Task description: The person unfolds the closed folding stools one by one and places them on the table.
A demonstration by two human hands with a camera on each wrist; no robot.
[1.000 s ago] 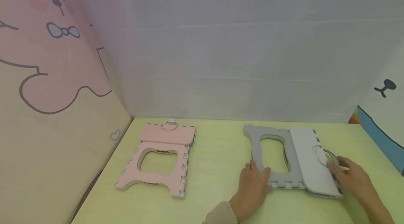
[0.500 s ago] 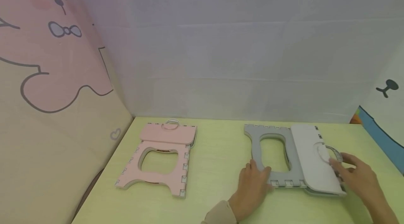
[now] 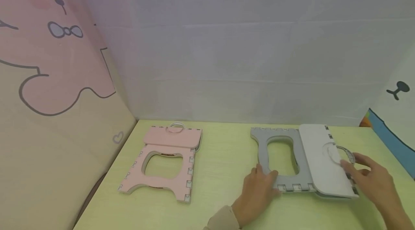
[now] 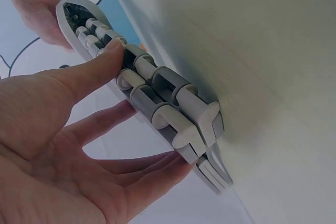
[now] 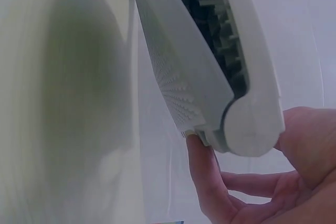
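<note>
In the head view, a folded grey-and-white stool is at the table, right of a pink stool; the left hand grips its near grey corner, the right hand its white end. The left wrist view shows thumb and fingers pinching it; the right wrist view, its held end off the table.

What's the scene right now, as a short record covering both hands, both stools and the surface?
left hand: grips the near-left corner of the gray-and-white stool
right hand: pinches the outer edge of the white panel, by the carry handle
gray-and-white stool: folded; white end apparently raised off the table
pink stool: folded, lying flat, touched by neither hand
surface: yellow-green table
</note>
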